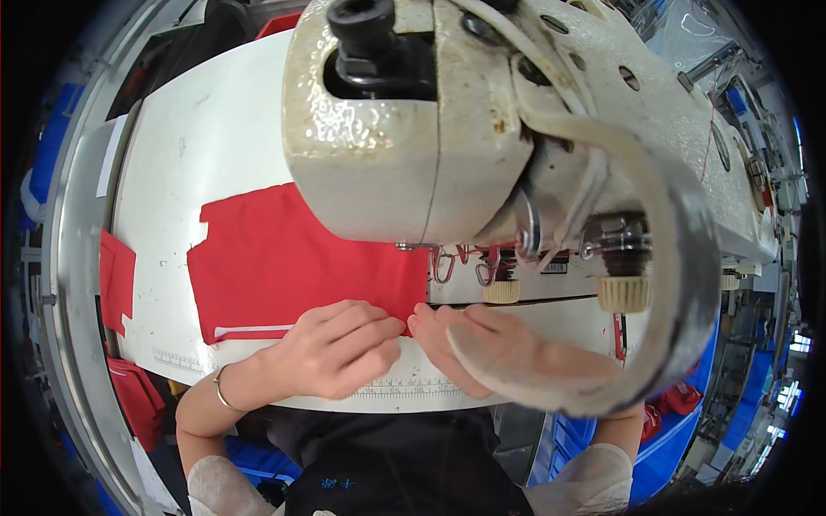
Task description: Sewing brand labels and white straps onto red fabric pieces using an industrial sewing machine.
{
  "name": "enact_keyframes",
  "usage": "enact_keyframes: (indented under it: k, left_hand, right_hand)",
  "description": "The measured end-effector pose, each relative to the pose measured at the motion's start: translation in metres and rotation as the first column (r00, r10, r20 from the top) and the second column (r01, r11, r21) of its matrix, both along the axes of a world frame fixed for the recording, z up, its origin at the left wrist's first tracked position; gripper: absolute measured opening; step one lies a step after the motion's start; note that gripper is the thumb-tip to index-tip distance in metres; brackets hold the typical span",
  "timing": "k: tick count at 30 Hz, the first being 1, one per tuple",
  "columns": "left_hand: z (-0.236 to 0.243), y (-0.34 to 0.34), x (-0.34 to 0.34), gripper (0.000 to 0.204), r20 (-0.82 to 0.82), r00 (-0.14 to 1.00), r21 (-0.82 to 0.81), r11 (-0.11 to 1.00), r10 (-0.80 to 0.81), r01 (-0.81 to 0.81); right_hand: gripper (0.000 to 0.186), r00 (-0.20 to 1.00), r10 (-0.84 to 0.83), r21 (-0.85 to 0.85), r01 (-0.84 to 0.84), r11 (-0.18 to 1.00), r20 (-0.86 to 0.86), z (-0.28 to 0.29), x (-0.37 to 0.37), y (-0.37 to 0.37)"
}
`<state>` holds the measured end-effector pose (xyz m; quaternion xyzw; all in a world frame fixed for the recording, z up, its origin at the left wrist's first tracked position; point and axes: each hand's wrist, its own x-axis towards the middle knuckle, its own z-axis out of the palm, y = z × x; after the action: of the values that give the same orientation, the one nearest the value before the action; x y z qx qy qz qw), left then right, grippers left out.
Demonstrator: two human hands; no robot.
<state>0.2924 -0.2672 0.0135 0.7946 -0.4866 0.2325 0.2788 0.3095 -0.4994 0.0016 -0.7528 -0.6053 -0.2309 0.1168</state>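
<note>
A red fabric piece (pixel 284 258) lies flat on the white sewing table, its far right part under the head of a sewing machine (pixel 370 163). A narrow white strip (pixel 254 332) runs along its near left edge. My left hand (pixel 340 348) rests over the near edge, fingers curled and closed on the cloth close to its right corner. Fingertips of my right hand (pixel 473 340) meet that same corner, pressed together on the fabric. The two hands almost touch. A blurred, pale curved band (pixel 551 391) on the machine partly covers my right hand; the needle area is hidden.
More red fabric pieces (pixel 116 279) sit at the table's left edge, with others (pixel 136 400) below. A printed ruler scale (pixel 404 389) follows the near table edge. A blue bin (pixel 688 430) with red items stands at the lower right. Cream knobs (pixel 624 294) project below the machine.
</note>
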Motion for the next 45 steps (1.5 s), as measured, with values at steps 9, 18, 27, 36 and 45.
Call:
enact_keyframes:
  k: [9, 18, 27, 36, 45]
  left_hand:
    - [-0.020, -0.003, 0.005, 0.034, -0.204, 0.957, 0.133, 0.974, 0.206, -0.181]
    - [-0.022, -0.001, 0.034, 0.033, -0.201, 0.966, 0.094, 0.984, 0.165, -0.149]
    - [-0.020, 0.012, 0.063, 0.015, -0.162, 0.953, 0.094, 0.965, 0.256, -0.243]
    - [-0.010, 0.013, 0.039, 0.030, -0.476, 0.859, 0.109, 0.982, 0.189, -0.156]
    - [-0.006, 0.013, 0.040, 0.041, -0.280, 0.951, 0.183, 0.980, 0.131, -0.081]
  right_hand:
    - [0.028, 0.996, 0.066, -0.147, -0.057, 0.988, 0.061, 0.017, 0.007, 0.013]
    - [0.025, 0.987, -0.061, -0.147, 0.082, 0.986, 0.146, -0.012, 0.018, -0.004]
    - [0.031, 0.977, -0.207, -0.262, 0.189, 0.947, -0.043, -0.024, 0.039, 0.014]
    - [0.025, 0.920, -0.308, -0.384, 0.382, 0.841, 0.243, -0.002, 0.032, 0.014]
    - [0.032, 0.959, -0.284, -0.155, 0.281, 0.947, 0.008, -0.023, 0.015, 0.006]
